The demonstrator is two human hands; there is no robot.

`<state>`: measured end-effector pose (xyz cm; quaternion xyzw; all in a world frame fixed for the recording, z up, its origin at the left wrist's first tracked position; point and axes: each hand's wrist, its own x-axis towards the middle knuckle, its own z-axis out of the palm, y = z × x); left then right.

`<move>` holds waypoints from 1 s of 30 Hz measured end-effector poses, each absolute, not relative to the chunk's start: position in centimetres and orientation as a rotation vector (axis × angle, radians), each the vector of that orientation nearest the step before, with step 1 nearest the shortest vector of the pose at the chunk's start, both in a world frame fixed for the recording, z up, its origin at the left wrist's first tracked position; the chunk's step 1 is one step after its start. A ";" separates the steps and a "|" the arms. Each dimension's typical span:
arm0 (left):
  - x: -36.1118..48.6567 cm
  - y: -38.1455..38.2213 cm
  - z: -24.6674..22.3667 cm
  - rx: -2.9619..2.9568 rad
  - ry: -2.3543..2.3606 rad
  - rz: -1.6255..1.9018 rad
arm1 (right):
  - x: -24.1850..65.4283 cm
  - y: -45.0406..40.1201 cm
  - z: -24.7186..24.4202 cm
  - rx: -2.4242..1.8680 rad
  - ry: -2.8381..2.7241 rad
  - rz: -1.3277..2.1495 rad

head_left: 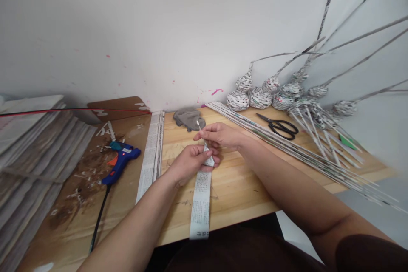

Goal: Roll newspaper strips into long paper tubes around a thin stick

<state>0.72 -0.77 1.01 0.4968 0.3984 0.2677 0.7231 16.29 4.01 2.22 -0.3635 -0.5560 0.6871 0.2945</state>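
A strip of printed newspaper [200, 204] runs from my hands down over the front edge of the wooden table. Its upper end is twisted into a narrow rolled tube. My left hand [194, 159] is closed on the strip where flat paper turns into the roll, thumb on top. Just above it, my right hand [219, 134] pinches the thin rolled part, and the tip of the roll pokes out past the fingers. A grey cloth [189, 118] lies behind my hands. Part of the roll is hidden by the fingers.
Left are a blue glue gun [119, 163] on stained cardboard, flat newspaper strips [149, 153] and a tied paper stack [28, 165]. Right lie rolled paper sticks [270, 142], black scissors [279, 126] and several woven gourd shapes [259, 97] with long stems against the wall.
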 end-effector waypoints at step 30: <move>0.6 -0.9 0.7 1.104 0.858 0.568 | 16.3 4.3 2.2 -1.054 -1.330 1.655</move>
